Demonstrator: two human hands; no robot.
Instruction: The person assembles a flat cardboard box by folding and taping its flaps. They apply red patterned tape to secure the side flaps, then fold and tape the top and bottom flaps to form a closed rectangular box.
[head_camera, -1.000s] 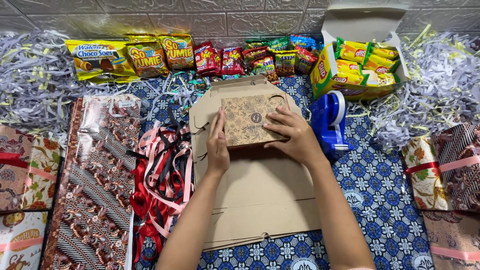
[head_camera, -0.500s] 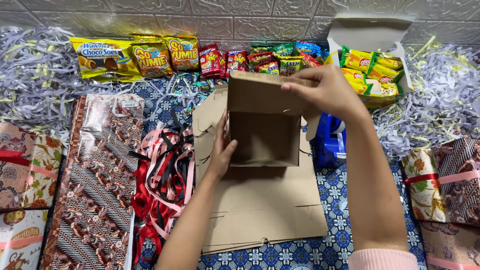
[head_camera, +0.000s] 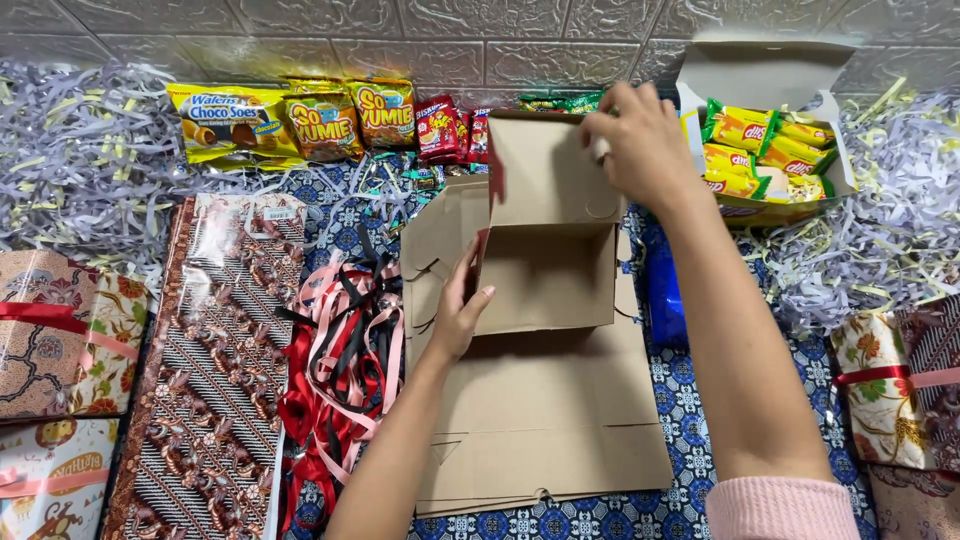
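Observation:
A small brown cardboard box (head_camera: 545, 275) stands open on a stack of flat cardboard sheets (head_camera: 545, 430) in the middle. Its lid (head_camera: 540, 170) is raised upright toward the far wall. My right hand (head_camera: 640, 145) grips the lid's top right edge. My left hand (head_camera: 458, 312) presses against the box's left side wall, fingers spread along it. The inside of the box looks empty.
Snack packets (head_camera: 330, 125) line the far wall. An open white box of yellow packets (head_camera: 770, 150) sits at back right. Shredded paper (head_camera: 80, 170) lies at both sides. Red and pink ribbons (head_camera: 340, 370), patterned wrapping paper (head_camera: 215, 370), wrapped parcels (head_camera: 60, 335), and a blue tape dispenser (head_camera: 665, 290) surround the cardboard.
The box was shut with both hands on its patterned lid. My right hand swung the lid up and back; my left hand moved to the box's left wall.

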